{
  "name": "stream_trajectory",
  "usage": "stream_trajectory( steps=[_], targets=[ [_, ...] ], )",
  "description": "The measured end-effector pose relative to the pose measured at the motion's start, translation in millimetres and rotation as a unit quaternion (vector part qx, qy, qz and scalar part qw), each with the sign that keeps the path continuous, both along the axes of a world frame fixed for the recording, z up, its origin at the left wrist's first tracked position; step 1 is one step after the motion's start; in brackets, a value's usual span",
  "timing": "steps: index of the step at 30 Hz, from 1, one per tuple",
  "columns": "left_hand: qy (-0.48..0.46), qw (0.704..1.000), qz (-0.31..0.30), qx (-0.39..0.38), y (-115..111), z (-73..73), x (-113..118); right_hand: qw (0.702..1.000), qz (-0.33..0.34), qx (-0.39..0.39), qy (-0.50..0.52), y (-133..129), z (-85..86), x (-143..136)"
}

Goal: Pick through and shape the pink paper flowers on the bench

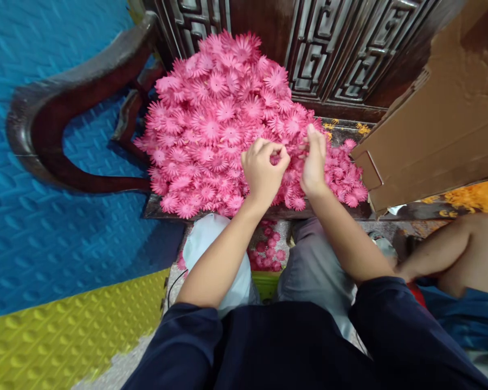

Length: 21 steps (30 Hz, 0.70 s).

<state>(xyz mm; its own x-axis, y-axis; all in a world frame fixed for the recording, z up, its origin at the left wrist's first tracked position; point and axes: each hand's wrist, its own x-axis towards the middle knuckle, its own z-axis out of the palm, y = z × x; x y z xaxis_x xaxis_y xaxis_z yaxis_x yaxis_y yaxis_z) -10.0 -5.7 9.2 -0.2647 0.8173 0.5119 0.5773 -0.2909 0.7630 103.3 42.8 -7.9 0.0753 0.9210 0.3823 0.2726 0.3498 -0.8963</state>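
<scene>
A large heap of pink artificial flower heads (211,130) covers the dark wooden seat in front of me. My left hand (264,168) is over the front of the heap, thumb and forefinger pinched into a ring; whatever is between the fingertips is too small to make out. Just to its right, my right hand (314,162) is raised with its fingers stretched upward and the palm turned toward the left hand. I cannot make out anything in it. Smaller pink flower pieces (344,173) lie in a pile to the right of my right hand.
A curved wooden armrest (44,124) stands on the left. On the right a cardboard box (435,119) borders the seat, with orange pieces (477,196) beside it. More pink flowers (270,249) lie below, between my knees. Another person's bare limb (443,249) is at the right.
</scene>
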Motion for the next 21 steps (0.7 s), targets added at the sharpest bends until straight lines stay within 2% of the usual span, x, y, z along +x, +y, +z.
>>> stream_trajectory(
  steps=[2,3,5,8,10,13,21],
  targets=[
    [0.013,0.999,0.028,0.018,2.0,2.1,-7.7,0.997,-0.054,0.0,0.046,-7.8,8.7,-2.7],
    [0.019,0.999,0.028,0.023,2.8,2.7,-10.9,0.996,-0.059,-0.014,0.065,-11.6,12.8,-4.2],
    [0.027,0.999,0.005,0.024,3.8,2.9,-14.5,0.995,-0.006,-0.062,0.079,-17.8,17.8,-7.7],
    [0.036,0.998,-0.039,0.015,4.1,1.0,-13.7,0.987,0.068,-0.116,0.086,-21.5,14.7,-13.8],
    [0.039,0.998,-0.043,0.011,4.5,-0.8,-11.7,0.985,0.058,-0.122,0.107,-21.2,8.5,-17.8],
    [0.044,0.999,-0.017,0.012,6.3,-2.5,-11.2,0.981,0.044,-0.127,0.137,-20.4,2.2,-20.9],
    [0.02,1.0,-0.004,0.012,9.7,0.4,-18.6,0.98,0.084,-0.127,0.132,-22.2,8.6,-17.3]
  ],
)
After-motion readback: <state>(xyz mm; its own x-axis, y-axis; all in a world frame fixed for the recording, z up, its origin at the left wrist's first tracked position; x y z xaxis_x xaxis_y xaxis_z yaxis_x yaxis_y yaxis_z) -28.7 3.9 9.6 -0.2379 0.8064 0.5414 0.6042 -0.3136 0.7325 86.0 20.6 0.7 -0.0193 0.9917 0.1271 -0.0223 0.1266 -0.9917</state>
